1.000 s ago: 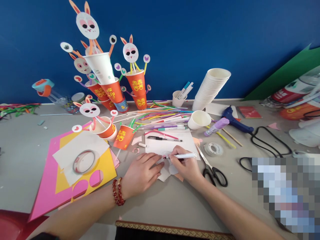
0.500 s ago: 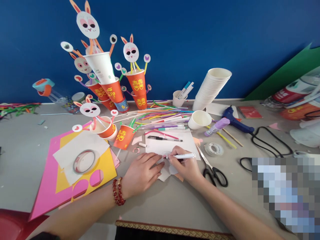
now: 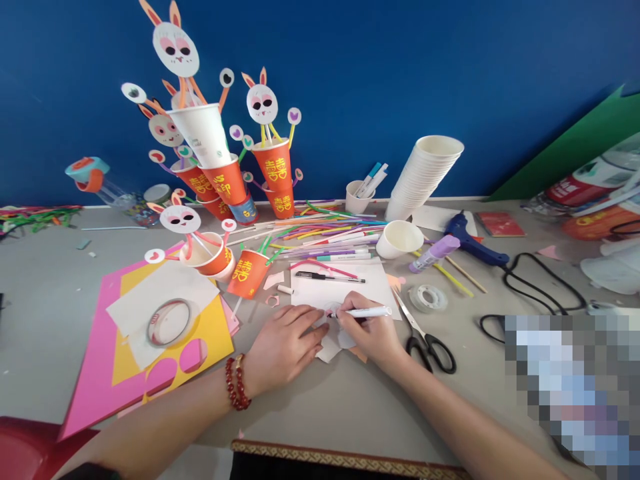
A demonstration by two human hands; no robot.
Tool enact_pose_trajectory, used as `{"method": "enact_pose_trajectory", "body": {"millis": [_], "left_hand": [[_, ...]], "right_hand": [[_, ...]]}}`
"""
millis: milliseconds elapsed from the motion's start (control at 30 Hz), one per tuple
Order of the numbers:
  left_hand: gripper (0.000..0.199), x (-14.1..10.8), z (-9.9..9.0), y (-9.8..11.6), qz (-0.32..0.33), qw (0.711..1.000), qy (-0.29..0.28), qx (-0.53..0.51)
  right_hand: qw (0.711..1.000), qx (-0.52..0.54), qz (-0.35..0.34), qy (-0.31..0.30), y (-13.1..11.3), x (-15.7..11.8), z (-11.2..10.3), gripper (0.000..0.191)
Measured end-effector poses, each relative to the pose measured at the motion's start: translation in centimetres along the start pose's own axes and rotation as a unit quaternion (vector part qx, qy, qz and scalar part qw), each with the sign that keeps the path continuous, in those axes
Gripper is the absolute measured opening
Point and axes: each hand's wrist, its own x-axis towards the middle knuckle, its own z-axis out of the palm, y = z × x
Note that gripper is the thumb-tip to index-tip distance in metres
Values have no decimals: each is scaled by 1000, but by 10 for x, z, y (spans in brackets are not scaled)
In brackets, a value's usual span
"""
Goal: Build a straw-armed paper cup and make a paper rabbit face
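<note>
My right hand (image 3: pixel 376 339) grips a white marker (image 3: pixel 373 311), its tip down at a small white paper piece (image 3: pixel 330 348) that bears pink and dark marks. My left hand (image 3: pixel 286 343) lies flat with fingers stretched out, pressing on that piece from the left. Both fingertips and marker hide most of the drawing. Beneath and beyond is a white sheet (image 3: pixel 376 281), with a black gel pen (image 3: pixel 330 277) lying across it. A marker cap (image 3: pixel 285 290) sits at the sheet's left edge. Black-handled scissors (image 3: pixel 424 333) rest just right of my right hand.
Paper-cup rabbits (image 3: pixel 207 250) stand at left and back. Pink and yellow card (image 3: pixel 107 333) carries a tape roll (image 3: pixel 169 323). Stacked cups (image 3: pixel 425 177), a glue stick (image 3: pixel 434 254), clear tape (image 3: pixel 427 299) and a blue glue gun (image 3: pixel 473 243) with a looping cord are to the right.
Very little differs. The marker tip and my right fingers have shifted slightly over the paper; my left hand stays in place.
</note>
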Motion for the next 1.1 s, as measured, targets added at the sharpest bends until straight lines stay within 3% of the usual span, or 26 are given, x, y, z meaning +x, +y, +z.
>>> {"method": "enact_pose_trajectory", "body": {"millis": [1100], "left_hand": [[32, 0, 0, 0, -1, 1000, -5, -6]], "right_hand": [[1000, 0, -2, -3, 0, 0, 1, 16]]}}
